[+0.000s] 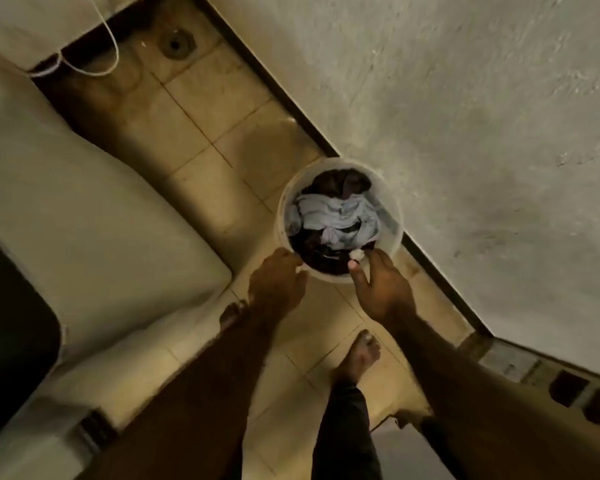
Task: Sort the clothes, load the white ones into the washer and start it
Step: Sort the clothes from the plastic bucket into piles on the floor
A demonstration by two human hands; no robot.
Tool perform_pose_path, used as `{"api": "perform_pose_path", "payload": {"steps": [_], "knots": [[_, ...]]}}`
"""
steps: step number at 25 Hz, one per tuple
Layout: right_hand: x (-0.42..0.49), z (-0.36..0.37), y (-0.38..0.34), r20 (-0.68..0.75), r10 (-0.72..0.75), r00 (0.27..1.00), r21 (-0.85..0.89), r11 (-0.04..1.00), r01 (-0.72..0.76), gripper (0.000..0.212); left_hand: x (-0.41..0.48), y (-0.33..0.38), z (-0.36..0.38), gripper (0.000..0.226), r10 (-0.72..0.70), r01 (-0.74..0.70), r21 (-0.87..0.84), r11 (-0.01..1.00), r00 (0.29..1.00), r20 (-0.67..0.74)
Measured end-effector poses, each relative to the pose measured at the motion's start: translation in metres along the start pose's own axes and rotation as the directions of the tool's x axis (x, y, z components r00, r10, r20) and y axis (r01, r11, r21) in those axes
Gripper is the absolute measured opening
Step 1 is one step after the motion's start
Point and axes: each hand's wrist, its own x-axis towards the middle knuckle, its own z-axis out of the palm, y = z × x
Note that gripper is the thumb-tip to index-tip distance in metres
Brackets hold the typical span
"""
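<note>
Rough plaster wall and beige floor tiles hem us in, the white washer at our left. Against the wall stands a white bucket of mixed clothes, pale blue over dark. Sorting seems barely begun: our left hand grips the rim, our right hand pinches 1 small white piece. Next, lift it clear toward the washer.

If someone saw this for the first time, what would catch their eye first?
Probably the white bucket in the middle, standing on the tiled floor by the wall and stuffed with pale blue and dark clothes. Next, the two hands at its near rim: the left hand on the edge, the right hand pinching a small white piece.
</note>
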Motion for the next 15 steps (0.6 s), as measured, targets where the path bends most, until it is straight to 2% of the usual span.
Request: {"api": "perform_pose_path", "payload": {"steps": [2, 4, 7, 9, 12, 15], "knots": [[0.017, 0.037, 0.032, -0.011, 0.056, 0.998, 0.097, 0.994, -0.055, 0.054, 0.042, -0.011, 0.026, 0.033, -0.041, 0.043, 0.041, 0.998, 0.998, -0.046], [0.031, 0.064, 0.056, 0.015, 0.032, 0.999, 0.134, 0.990, -0.034, 0.052, 0.084, -0.016, 0.036, 0.033, -0.062, 0.068, 0.052, 0.996, 0.993, -0.099], [0.066, 0.091, 0.093, -0.029, -0.036, 0.999, 0.170, 0.985, 0.041, 0.051, 0.152, 0.000, 0.072, 0.044, 0.037, -0.025, 0.087, 0.996, 0.990, -0.134], [0.086, 0.097, 0.101, -0.044, -0.066, 0.997, 0.197, 0.978, 0.073, 0.048, 0.181, 0.007, 0.089, 0.058, 0.090, -0.070, 0.155, 0.986, 0.988, -0.128], [0.117, 0.110, 0.110, -0.015, -0.098, 0.995, 0.219, 0.971, 0.099, 0.045, 0.211, 0.004, 0.117, 0.072, 0.065, -0.047, 0.350, 0.935, 0.997, -0.040], [0.136, 0.120, 0.113, -0.033, -0.108, 0.994, 0.219, 0.969, 0.113, 0.049, 0.228, 0.001, 0.132, 0.054, 0.030, 0.014, 0.464, 0.886, 0.996, -0.086]]}}
